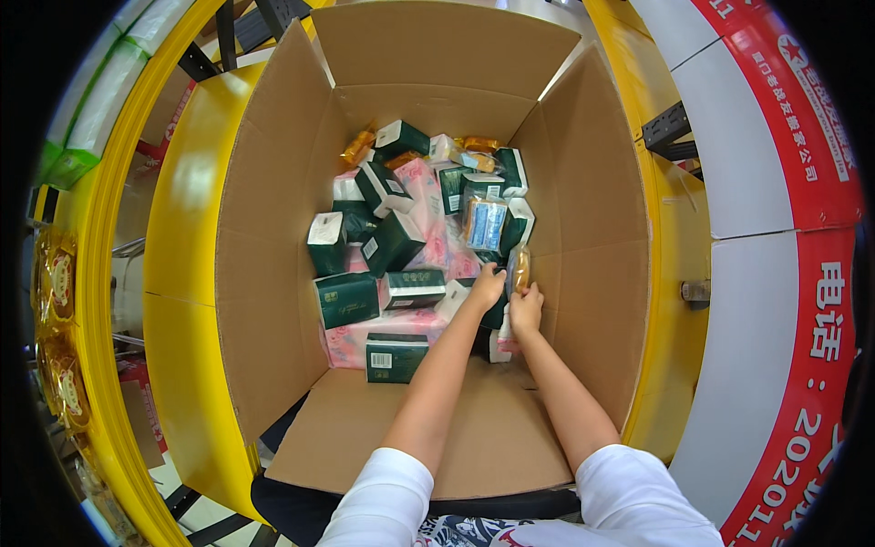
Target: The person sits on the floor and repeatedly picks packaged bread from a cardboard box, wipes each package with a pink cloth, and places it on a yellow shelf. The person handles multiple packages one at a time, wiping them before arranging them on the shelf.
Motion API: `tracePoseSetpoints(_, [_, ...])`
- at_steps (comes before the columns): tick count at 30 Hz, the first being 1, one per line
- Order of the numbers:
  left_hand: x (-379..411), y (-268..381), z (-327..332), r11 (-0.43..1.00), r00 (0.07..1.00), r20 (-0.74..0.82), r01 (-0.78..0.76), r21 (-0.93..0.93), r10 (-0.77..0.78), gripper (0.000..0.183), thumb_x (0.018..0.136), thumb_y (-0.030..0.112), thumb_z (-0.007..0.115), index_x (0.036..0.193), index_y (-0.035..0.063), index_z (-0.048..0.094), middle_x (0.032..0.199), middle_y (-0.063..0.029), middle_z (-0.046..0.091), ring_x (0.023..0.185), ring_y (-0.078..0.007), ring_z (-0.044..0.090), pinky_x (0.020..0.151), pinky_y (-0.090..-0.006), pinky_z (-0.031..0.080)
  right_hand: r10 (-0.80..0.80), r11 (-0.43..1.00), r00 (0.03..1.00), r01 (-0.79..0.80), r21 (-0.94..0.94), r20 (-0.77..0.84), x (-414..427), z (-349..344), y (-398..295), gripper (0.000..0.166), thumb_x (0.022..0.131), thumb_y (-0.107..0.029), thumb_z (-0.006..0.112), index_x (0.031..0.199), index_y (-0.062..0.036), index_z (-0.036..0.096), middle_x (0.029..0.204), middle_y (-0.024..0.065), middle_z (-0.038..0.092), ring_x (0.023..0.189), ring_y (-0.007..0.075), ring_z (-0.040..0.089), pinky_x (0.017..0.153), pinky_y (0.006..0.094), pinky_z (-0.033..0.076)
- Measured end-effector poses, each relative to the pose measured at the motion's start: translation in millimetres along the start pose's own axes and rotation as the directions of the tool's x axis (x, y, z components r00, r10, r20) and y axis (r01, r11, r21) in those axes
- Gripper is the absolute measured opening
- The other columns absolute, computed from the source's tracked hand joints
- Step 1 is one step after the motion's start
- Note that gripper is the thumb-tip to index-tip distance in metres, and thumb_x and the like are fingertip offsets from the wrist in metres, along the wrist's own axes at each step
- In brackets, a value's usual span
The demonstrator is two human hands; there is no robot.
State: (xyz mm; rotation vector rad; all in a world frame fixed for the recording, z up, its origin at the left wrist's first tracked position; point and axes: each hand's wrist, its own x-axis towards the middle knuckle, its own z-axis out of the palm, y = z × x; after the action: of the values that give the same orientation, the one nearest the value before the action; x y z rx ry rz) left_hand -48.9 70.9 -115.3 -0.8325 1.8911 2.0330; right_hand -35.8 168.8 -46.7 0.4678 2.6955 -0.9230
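An open cardboard box (pixel 437 424) stands before me, filled with dark green tissue packs (pixel 347 301) and pink flowered packs (pixel 427 188). Both my hands reach into its right side. My right hand (pixel 526 311) grips the lower end of a clear-wrapped bread-like snack (pixel 521 267), which stands on end against the right wall. Just to its left, my left hand (pixel 488 287) has its fingertips among the green packs, close to the snack; what they hold is hidden. Above the hands lies another wrapped snack (pixel 485 222) with a blue-and-white label.
Orange-wrapped snacks (pixel 358 147) lie at the box's far end. Raised flaps (pixel 444 44) surround the opening. Yellow shelving (pixel 195 287) flanks the box on the left, with packaged goods (pixel 61 273) beyond. On the right stand white-and-red printed cartons (pixel 752 301).
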Motion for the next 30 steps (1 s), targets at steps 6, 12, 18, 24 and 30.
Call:
tracePoseSetpoints(6, [-64,63,-8,0.9,0.949,0.206,0.296,-0.32,-0.239,0.051,0.087,0.03,0.052,0.126,-0.0006,0.04,0.112,-0.0152,0.053,0.099,-0.0208,0.051,0.079,-0.0344,0.044,0.091,0.995,0.976,-0.096,0.016,0.198,17,2,18,0.035,0.078,-0.024,0.051,0.109,-0.0087,0.06,0.114,0.0219,0.053,0.102,0.0362,0.054,0.087,0.0398,0.044])
tracePoseSetpoints(12, [-74,84,-51,0.781,0.96,0.191,0.277,-0.559,-0.204,0.057,0.078,0.041,0.065,0.116,0.0043,0.042,0.098,-0.0092,0.055,0.083,-0.0194,0.06,0.072,-0.0286,0.047,-0.157,0.988,0.937,0.15,0.045,0.313,-24,-35,-59,0.031,0.081,-0.023,0.049,0.107,-0.0114,0.06,0.108,0.0187,0.058,0.096,0.0347,0.057,0.082,0.0402,0.045])
tracePoseSetpoints(18, [-110,156,-167,0.893,0.973,-0.21,-0.174,-0.416,0.092,0.07,0.071,0.028,0.076,0.122,0.0014,0.036,0.114,-0.011,0.051,0.101,-0.0179,0.053,0.087,-0.0304,0.043,-0.777,0.63,0.593,0.737,0.245,0.211,-110,-55,-169,0.04,0.078,-0.01,0.051,0.117,-0.0066,0.057,0.115,0.0152,0.054,0.102,0.0292,0.054,0.087,0.0341,0.042])
tracePoseSetpoints(24, [-303,195,-290,0.792,0.961,-0.145,-0.276,-0.545,0.236,0.059,0.084,0.02,0.062,0.133,0.0081,0.032,0.12,-0.008,0.053,0.109,-0.018,0.054,0.089,-0.0337,0.047,-0.92,0.392,0.344,0.824,0.409,0.189,-209,-90,-263,0.045,0.077,-0.015,0.064,0.118,-0.003,0.05,0.108,0.0155,0.055,0.104,0.0296,0.053,0.089,0.0347,0.041])
tracePoseSetpoints(30, [-491,157,-276,0.698,0.937,-0.236,-0.35,-0.624,0.258,0.061,0.09,0.03,0.053,0.14,0.0098,0.023,0.132,-0.0082,0.042,0.121,-0.0211,0.042,0.1,-0.036,0.036,-0.565,0.793,-0.102,0.207,0.573,0.819,-321,-107,-301,0.036,0.085,-0.019,0.059,0.114,0.0022,0.052,0.098,0.0072,0.061,0.084,0.0106,0.057,0.074,0.0234,0.045])
